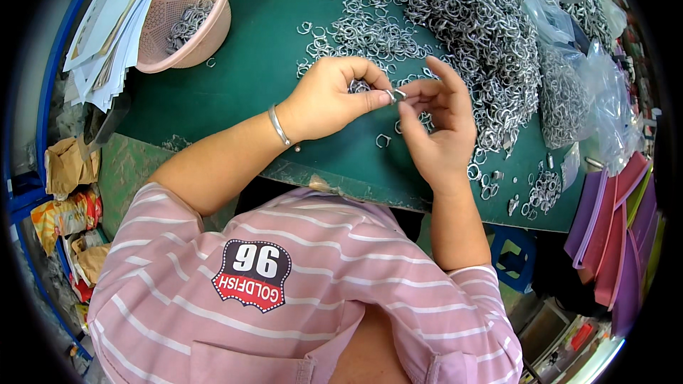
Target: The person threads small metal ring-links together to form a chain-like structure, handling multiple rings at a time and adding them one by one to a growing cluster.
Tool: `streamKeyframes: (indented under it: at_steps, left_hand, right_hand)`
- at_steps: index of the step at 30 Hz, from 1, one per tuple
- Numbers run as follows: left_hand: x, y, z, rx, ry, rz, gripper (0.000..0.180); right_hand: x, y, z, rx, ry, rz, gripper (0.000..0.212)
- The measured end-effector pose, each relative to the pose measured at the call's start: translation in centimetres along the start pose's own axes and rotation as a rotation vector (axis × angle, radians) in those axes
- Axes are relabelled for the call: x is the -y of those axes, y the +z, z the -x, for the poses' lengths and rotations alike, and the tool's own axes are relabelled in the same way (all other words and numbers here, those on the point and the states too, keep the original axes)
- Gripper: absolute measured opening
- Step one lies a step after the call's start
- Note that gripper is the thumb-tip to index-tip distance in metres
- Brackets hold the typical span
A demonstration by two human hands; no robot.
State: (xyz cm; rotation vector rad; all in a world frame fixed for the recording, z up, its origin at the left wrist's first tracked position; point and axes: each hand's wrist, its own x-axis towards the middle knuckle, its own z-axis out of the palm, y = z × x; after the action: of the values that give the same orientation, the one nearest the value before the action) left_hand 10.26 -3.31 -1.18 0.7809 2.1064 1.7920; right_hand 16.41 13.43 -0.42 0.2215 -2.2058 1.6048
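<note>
My left hand (327,97) is above the green table (249,35), pinching a small silver metal ring (390,96) between thumb and forefinger. More rings (359,86) show in the gap behind those fingers; whether they lie in the palm or on the table I cannot tell. Opposite it, my right hand (442,124) meets the ring with the tips of its thumb and a curled finger, while another finger points up and away. Beyond both hands, loose rings (377,32) are spread out and rise into a big heap (469,7). A single ring (383,141) lies just below the hands.
A pink perforated basket (219,11) holding some rings stands far left, beside stacked papers (107,35). Clear plastic bags (605,92) edge the heap on the right. Small metal parts (544,190) lie near right. Purple and red sheets (612,231) hang past the table's right edge.
</note>
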Motion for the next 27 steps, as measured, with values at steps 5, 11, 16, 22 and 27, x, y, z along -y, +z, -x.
streamKeyframes:
  at_steps: [5, 11, 16, 22, 27]
  left_hand:
    - [-1.2, -0.4, 0.2, 0.047, -0.288, 0.191, 0.013]
    - [-0.7, -0.1, 0.3, 0.076, -0.325, 0.342, 0.011]
    - [-0.7, -0.6, 0.0, 0.065, -0.36, 0.689, 0.013]
    - [-0.6, -0.9, -0.1, 0.072, -0.411, 0.786, 0.017]
    - [-0.8, -1.1, 0.0, 0.09, -0.431, 0.836, 0.011]
  right_hand:
    - [2.0, -3.5, -0.1, 0.045, -0.039, 0.466, 0.022]
    - [1.1, -3.2, 2.9, 0.173, 0.019, 0.373, 0.017]
    - [0.5, -4.6, 2.7, 0.007, 0.096, 0.415, 0.014]
    - [0.6, -2.0, 2.7, 0.199, -0.087, 0.461, 0.02]
    - [0.5, -1.9, 2.6, 0.176, -0.037, 0.354, 0.016]
